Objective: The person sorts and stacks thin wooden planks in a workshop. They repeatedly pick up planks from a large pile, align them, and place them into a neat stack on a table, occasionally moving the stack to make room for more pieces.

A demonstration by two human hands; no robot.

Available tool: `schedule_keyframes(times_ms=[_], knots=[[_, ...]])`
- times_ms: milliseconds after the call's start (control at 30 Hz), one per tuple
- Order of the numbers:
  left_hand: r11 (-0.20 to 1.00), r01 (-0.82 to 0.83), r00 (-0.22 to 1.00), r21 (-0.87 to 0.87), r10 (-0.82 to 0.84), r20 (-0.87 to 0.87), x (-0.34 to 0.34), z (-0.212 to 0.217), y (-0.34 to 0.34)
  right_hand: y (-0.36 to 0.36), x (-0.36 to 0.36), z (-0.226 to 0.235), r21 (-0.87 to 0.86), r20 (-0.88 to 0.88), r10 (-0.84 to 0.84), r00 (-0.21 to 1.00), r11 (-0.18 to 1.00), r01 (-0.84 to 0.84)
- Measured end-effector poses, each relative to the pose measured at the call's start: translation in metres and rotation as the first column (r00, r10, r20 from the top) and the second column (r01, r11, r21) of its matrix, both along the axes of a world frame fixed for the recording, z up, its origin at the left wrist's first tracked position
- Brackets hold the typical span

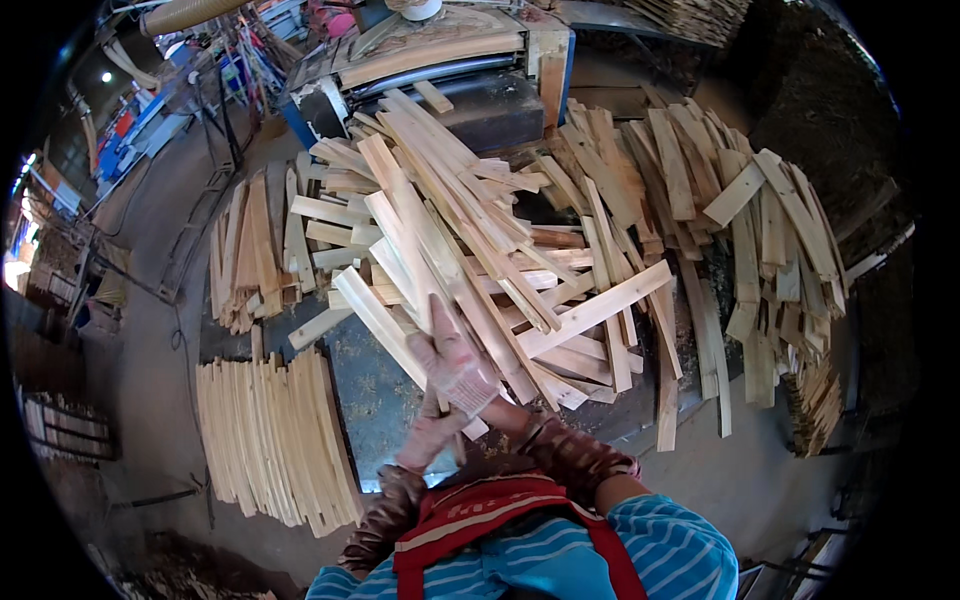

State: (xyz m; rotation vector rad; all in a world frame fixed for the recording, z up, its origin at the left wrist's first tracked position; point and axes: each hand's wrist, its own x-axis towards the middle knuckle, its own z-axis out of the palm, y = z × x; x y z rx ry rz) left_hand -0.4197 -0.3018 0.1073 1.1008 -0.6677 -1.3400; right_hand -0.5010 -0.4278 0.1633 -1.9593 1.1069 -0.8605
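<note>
My right hand (462, 372), in a pale, stained glove, reaches left across the near end of a heap of wooden boards (480, 220). Its fingers are stretched out over the wood, and one points away from me. Under it runs a light board (378, 318), slanting from upper left down toward me. Just below, close to my apron, my left hand (430, 438) is gloved too and sits by that board's near end. Its fingers are partly covered by my right hand and blurred, so their grip is unclear.
A neat row of narrow strips (275, 435) lies at the left. Further board stacks stand at the far left (250, 245) and along the right (770, 240). Behind the heap is a machine with a roller (440, 75). Sawdust covers the dark tabletop (375, 400).
</note>
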Motion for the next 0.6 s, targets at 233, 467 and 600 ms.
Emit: schedule_keyframes(times_ms=[233, 467, 600], knots=[[0.960, -0.241, 0.965, 0.141, 0.253, -0.074, -0.008, 0.029, -0.029, -0.111, -0.038, 0.009, -0.571, -0.550, -0.316, 0.773, 0.817, -0.072], [0.960, -0.234, 0.971, 0.153, 0.224, 0.079, 0.004, 0.057, -0.094, -0.119, -0.079, -0.081, -0.364, -0.387, -0.110, 0.916, 0.930, -0.042], [0.943, -0.317, 0.947, 0.101, 0.320, -0.021, -0.009, 0.050, -0.141, -0.032, -0.066, -0.065, -0.283, 0.014, 0.065, 0.998, 0.957, -0.058]])
